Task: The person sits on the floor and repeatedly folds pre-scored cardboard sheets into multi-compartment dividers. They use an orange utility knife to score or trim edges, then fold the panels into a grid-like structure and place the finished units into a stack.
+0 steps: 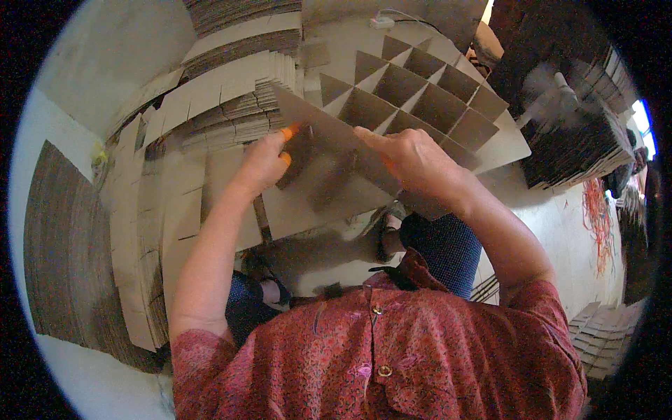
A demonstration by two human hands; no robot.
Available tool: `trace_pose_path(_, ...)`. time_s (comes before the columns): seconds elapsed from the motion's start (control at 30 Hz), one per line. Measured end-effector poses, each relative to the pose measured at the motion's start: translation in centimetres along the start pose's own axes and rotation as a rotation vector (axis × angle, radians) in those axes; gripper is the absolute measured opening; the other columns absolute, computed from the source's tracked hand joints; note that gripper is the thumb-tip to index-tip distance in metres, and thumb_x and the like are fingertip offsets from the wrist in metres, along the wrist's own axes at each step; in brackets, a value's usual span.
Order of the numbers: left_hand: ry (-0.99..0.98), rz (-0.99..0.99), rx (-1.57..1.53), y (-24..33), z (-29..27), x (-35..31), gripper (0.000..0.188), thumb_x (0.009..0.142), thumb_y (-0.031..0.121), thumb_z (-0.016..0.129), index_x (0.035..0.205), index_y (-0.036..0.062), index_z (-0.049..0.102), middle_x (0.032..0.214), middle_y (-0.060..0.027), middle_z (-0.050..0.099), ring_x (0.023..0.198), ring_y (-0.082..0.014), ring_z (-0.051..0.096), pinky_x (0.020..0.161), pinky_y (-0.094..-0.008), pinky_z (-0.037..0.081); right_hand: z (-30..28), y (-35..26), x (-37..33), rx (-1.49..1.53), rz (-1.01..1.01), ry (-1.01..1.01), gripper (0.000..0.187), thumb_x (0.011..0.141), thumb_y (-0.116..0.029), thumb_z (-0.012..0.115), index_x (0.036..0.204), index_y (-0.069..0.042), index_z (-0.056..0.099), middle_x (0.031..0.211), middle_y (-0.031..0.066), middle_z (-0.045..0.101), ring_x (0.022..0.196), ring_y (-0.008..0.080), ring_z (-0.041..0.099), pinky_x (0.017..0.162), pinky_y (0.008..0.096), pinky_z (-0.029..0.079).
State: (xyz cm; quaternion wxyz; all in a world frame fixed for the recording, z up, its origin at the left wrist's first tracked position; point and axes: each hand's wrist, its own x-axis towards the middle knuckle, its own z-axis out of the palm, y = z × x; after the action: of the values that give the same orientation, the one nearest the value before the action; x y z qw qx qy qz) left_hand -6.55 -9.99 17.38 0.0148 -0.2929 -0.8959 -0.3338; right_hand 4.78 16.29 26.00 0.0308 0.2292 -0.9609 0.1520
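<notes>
While both hands work at the same piece, the grey cardboard strip [329, 129] runs on a slant from upper left to lower right, its long edge passing between them. The left hand [262, 164], with orange caps on its fingertips [288, 131], pinches the strip near its upper end; the right hand [413, 157] presses curled fingers down on it further along, next to the cardboard grid [427, 91] of open cells that lies just beyond. The right hand is nearer the grid. Stacks of slotted cardboard [231, 98] lie to the left.
</notes>
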Motion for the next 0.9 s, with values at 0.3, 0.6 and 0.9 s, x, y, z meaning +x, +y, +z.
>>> trace_pose_path(0.3, 0.169, -0.095, -0.301, 0.6, 0.9, -0.2, 0.042, 0.088, 0.017, 0.060, 0.127, 0.0028, 0.050, 0.117, -0.0133, 0.061, 0.105, -0.0215, 0.058, 0.088, -0.0338, 0.045, 2.7, 1.1, -0.1, -0.118, 0.024, 0.087, 0.055, 0.083, -0.027, 0.057, 0.131, -0.007, 0.043, 0.092, 0.0167, 0.063, 0.086, 0.0345, 0.060, 0.074, 0.0432, 0.049)
trace_pose_path(0.6, 0.049, -0.204, -0.695, 4.3, 0.9, -3.3, 0.055, 0.098, 0.043, 0.030, 0.141, 0.0077, 0.032, 0.147, -0.0085, 0.028, 0.136, -0.0217, 0.025, 0.111, -0.0354, 0.015, 2.1, 10.8, -5.7, 0.188, 0.911, 0.283, 0.066, 0.085, -0.055, 0.052, 0.120, 0.001, 0.049, 0.096, 0.0243, 0.062, 0.086, 0.0437, 0.060, 0.078, 0.0499, 0.047)
trace_pose_path(0.9, -0.277, -0.125, -1.203, 12.7, 8.4, -4.0, 0.080, 0.088, 0.068, 0.023, 0.147, 0.0138, 0.015, 0.147, -0.0107, 0.027, 0.131, -0.0290, 0.031, 0.107, -0.0418, 0.023, 5.1, -0.1, -3.6, 0.810, 0.663, 0.168, 0.073, 0.077, -0.039, 0.068, 0.121, 0.009, 0.036, 0.105, 0.0304, 0.057, 0.100, 0.0411, 0.057, 0.082, 0.0404, 0.047)
